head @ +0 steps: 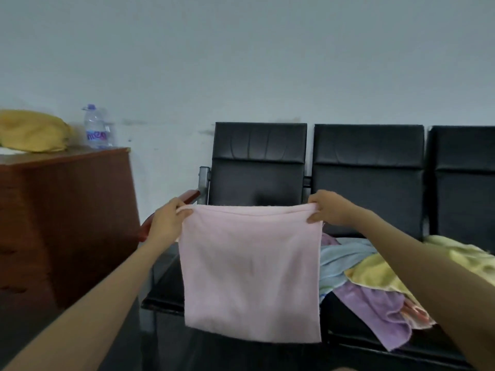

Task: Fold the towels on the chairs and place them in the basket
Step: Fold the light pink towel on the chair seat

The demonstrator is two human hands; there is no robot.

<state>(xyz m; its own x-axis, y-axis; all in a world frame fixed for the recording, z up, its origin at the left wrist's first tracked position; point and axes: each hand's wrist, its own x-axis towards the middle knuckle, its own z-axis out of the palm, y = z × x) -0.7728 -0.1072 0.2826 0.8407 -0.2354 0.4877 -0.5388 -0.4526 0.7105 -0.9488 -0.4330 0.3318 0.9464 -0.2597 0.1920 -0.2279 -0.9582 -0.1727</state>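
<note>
The left hand (167, 222) pinches the upper left corner of a pink towel (251, 271), thumb in front and fingers curled behind the cloth. The right hand (330, 211) grips the upper right corner the same way. Between them the top edge runs taut and nearly level, and the towel hangs flat as a rough square. Its side edges drop almost straight and its bottom edge hangs free, slightly lower at the right corner.

The towel hangs in the air in front of the left chair (258, 162), covering most of that chair's seat. Its left edge is near the chair's reddish armrest (191, 195). Just beyond its right edge, on the seat of the middle chair (368, 167), lies a loose pile: a blue towel (337, 261), a yellow towel (375, 274) over it, and a purple towel (375, 309) spilling over the seat's front edge. A pale yellow-green towel (460, 253) lies on the right chair (466, 178).

To the left stands a wooden cabinet (67, 215), well apart from the towel, with dark open floor between it and the chairs. On top sit a water bottle (97, 128) and a yellow cloth (32, 131). A plain wall (241, 62) rises behind.
</note>
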